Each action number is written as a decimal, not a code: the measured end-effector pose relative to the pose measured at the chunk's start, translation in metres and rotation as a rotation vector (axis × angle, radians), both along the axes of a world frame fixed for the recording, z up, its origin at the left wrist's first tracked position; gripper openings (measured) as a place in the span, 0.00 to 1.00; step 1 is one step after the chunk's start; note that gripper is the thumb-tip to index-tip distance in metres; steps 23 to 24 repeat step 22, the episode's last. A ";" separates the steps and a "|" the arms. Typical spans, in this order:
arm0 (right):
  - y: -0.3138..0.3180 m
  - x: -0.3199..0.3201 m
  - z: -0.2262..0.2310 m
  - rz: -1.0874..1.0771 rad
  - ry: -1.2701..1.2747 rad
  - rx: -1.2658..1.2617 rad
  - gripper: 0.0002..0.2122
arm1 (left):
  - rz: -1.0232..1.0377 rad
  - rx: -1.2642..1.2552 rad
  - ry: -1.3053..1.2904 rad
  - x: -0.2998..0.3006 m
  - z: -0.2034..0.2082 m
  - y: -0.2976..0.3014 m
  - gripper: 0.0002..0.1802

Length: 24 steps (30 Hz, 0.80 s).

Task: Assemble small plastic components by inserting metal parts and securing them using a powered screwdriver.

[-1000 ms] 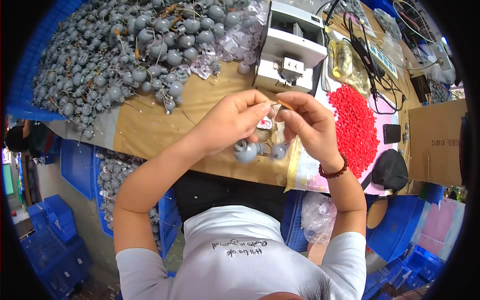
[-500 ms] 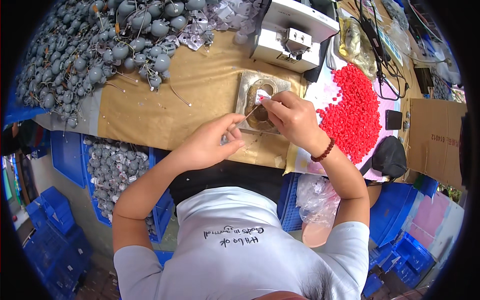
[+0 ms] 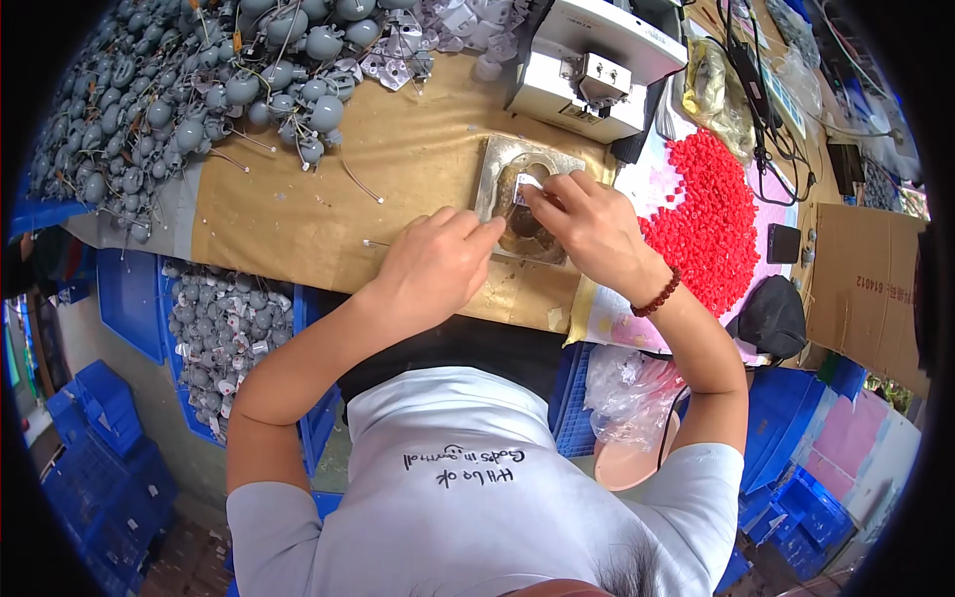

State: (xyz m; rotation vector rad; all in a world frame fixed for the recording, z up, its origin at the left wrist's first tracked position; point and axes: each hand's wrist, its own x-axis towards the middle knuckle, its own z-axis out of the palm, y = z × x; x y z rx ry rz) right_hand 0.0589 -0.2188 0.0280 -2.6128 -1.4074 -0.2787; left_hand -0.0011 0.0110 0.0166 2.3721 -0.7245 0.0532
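A metal block (image 3: 490, 189) with a round recess lies on the brown-covered bench in front of me. In its recess sits a small white piece (image 3: 523, 186). My right hand (image 3: 595, 227) is closed in a pinch at this piece; its fingertips hide what they grip. My left hand (image 3: 440, 261) is closed too, just left of the block, thumb and fingers pressed together on a thin wire. That wire's free end (image 3: 374, 243) pokes out to the left of the hand, while its other part runs toward the recess.
Grey round parts with wires (image 3: 189, 129) are heaped at the left, beside white plastic pieces (image 3: 463, 22). A white machine (image 3: 587, 85) stands behind the block. Small red caps (image 3: 704, 224) cover the right side, near a cardboard box (image 3: 865, 289). Below the bench, a blue crate (image 3: 171, 373) holds grey parts.
My left hand has turned over and its fingers have closed in, nearer the block. A red cap seen at my right fingertips is now hidden. The wire end now shows left of my hand.
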 end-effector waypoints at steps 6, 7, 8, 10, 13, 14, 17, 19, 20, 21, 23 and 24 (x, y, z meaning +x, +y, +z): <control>-0.002 -0.003 -0.003 0.033 0.016 -0.051 0.15 | 0.109 0.159 -0.016 0.006 0.003 0.004 0.22; -0.002 -0.005 -0.003 0.020 0.033 -0.051 0.15 | 0.138 0.155 -0.082 0.006 0.003 -0.002 0.23; -0.003 -0.006 -0.004 0.006 0.050 -0.051 0.15 | 0.167 0.151 -0.149 0.007 0.004 -0.008 0.25; -0.004 -0.008 -0.006 -0.015 0.100 -0.004 0.16 | 0.170 0.172 -0.224 0.008 -0.005 -0.024 0.26; -0.014 -0.008 -0.011 -0.081 0.280 0.195 0.17 | 0.157 0.152 -0.252 0.010 -0.026 -0.039 0.27; -0.024 -0.006 -0.008 -0.121 0.392 0.298 0.17 | 0.160 0.164 -0.272 0.011 -0.031 -0.039 0.27; -0.057 -0.002 0.003 -0.374 0.583 0.523 0.14 | 0.147 0.174 -0.294 0.013 -0.034 -0.041 0.27; -0.071 -0.003 0.004 -0.358 0.552 0.422 0.18 | 0.123 0.175 -0.294 0.017 -0.035 -0.039 0.27; -0.071 -0.006 0.002 -0.319 0.593 0.384 0.21 | 0.124 0.177 -0.291 0.017 -0.036 -0.039 0.27; -0.070 -0.012 -0.004 -0.290 0.633 0.349 0.23 | 0.114 0.178 -0.289 0.018 -0.037 -0.040 0.28; -0.069 -0.016 -0.012 -0.300 0.642 0.284 0.24 | 0.105 0.179 -0.288 0.018 -0.039 -0.041 0.29; -0.069 -0.016 -0.012 -0.300 0.642 0.284 0.24 | 0.105 0.179 -0.288 0.018 -0.039 -0.041 0.29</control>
